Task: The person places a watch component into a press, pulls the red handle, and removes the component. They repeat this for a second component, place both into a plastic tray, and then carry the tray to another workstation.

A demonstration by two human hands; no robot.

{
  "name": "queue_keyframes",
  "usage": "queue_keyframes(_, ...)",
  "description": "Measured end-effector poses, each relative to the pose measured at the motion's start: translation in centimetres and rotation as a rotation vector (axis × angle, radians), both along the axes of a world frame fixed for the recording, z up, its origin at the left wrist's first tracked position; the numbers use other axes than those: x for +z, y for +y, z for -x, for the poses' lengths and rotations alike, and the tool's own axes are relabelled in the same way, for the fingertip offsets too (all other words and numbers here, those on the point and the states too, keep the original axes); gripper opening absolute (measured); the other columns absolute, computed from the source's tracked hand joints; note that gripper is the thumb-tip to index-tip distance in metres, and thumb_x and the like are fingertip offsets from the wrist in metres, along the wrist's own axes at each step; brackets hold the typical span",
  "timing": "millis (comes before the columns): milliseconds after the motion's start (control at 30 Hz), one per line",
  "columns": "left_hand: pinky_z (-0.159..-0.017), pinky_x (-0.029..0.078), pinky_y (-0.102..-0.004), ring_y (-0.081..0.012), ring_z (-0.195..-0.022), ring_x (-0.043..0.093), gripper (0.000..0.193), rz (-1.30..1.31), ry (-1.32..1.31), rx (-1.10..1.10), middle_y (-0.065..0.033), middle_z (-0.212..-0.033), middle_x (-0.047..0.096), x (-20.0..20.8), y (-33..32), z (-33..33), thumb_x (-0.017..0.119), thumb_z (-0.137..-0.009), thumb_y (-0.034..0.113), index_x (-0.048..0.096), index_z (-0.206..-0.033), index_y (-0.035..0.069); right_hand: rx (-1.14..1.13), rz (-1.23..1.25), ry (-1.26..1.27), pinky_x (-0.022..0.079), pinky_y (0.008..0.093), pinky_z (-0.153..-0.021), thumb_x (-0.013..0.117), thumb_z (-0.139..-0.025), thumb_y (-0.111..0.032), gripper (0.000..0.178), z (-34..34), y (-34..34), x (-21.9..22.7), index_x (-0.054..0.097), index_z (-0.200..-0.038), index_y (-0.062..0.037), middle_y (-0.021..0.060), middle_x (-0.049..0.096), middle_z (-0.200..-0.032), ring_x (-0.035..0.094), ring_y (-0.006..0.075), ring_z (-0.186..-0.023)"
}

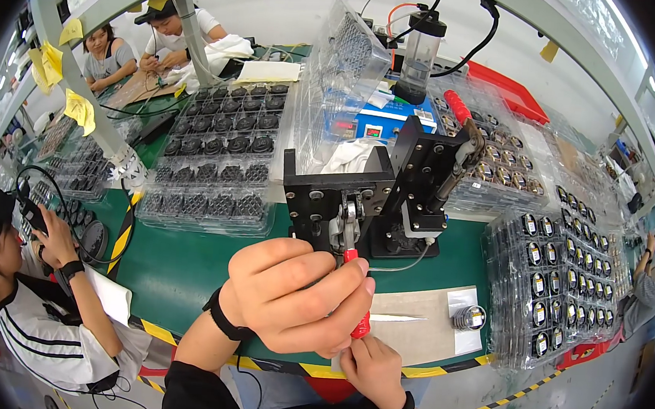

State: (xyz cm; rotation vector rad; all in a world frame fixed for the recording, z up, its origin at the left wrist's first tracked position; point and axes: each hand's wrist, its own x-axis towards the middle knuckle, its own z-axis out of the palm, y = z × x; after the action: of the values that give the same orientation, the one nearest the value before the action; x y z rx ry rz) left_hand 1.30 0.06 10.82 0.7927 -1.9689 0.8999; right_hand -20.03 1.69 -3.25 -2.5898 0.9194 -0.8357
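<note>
My left hand (293, 298) is closed around the red-handled lever (361, 326) of a black clamp fixture (337, 197) that stands on the green table. The handle runs down past my fingers. Just below it, at the table's front edge, my right hand (373, 369) is curled with its fingertips near the lever's lower end; what it pinches is hidden. A second black press (421, 189) with a red-tipped handle (458, 107) stands right behind the fixture. Silver tweezers (395, 317) lie on a grey mat (425, 327) to the right of my hands.
Clear trays of dark round parts (216, 157) are stacked at the left; trays of gold-and-black parts (559, 292) are stacked at the right. A small stack of round parts (471, 317) sits on the mat. A person (42, 313) sits at my left; other people work at the back left.
</note>
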Motion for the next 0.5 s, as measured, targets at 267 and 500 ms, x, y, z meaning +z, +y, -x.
queue_keyframes(267, -0.057, 0.043, -0.0210, -0.0103, -0.066, 0.054, 0.025, -0.029, 0.025, -0.018, -0.0027, -0.095, 0.067, 0.30, 0.11, 0.18, 0.049, -0.087, 0.028, 0.067, -0.087, 0.011, -0.002, 0.010, -0.005, 0.047, 0.0308, -0.052, 0.065, -0.077, -0.009, 0.011, -0.01, 0.02, -0.07, 0.061, -0.088, -0.0076, 0.0045, 0.052, -0.070, 0.058, 0.0193, -0.061)
queue_keyframes(500, -0.054, 0.042, -0.0200, -0.0100, -0.063, 0.052, 0.030, -0.053, 0.002, -0.021, -0.0037, -0.097, 0.068, 0.35, -0.09, 0.11, 0.048, -0.089, 0.033, 0.067, -0.089, 0.009, 0.000, 0.009, 0.007, 0.047, 0.0312, -0.052, 0.065, -0.078, -0.010, 0.011, 0.00, -0.01, 0.13, 0.061, -0.088, -0.0073, 0.0047, 0.052, -0.071, 0.058, 0.0199, -0.061)
